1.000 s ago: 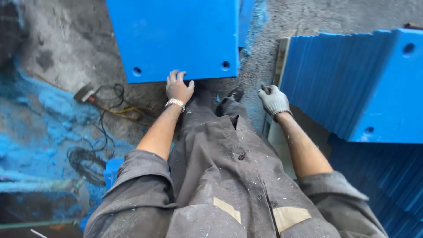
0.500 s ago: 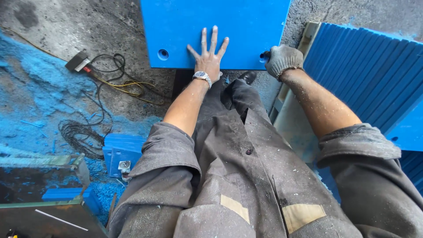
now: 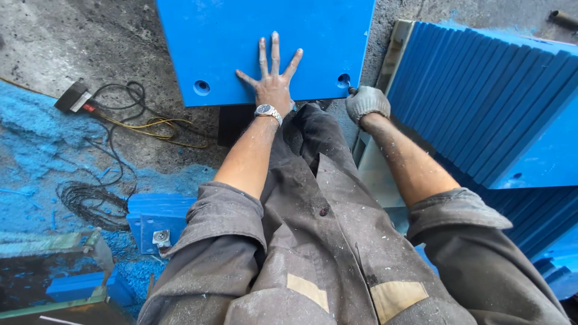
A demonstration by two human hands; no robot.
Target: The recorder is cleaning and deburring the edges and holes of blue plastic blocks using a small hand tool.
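- Blue plastic panel (image 3: 265,42) lies flat on the concrete floor (image 3: 90,36), now closer than a second ago.
- Left hand (image 3: 272,84), bare, has spread its fingers flat on it, gripping nothing.
- Right hand (image 3: 367,103), gloved, has moved to the panel's corner hole (image 3: 344,79), curled shut; whether it holds anything, I cannot tell.

A workshop — stacked blue plastic slabs (image 3: 481,102), blue shavings (image 3: 36,156), gritty concrete floor (image 3: 90,36).

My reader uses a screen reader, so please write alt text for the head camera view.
A bare left hand lies flat, fingers spread, on a blue panel while the gloved right hand grips its corner near a hole. More stacked blue panels lean at right.
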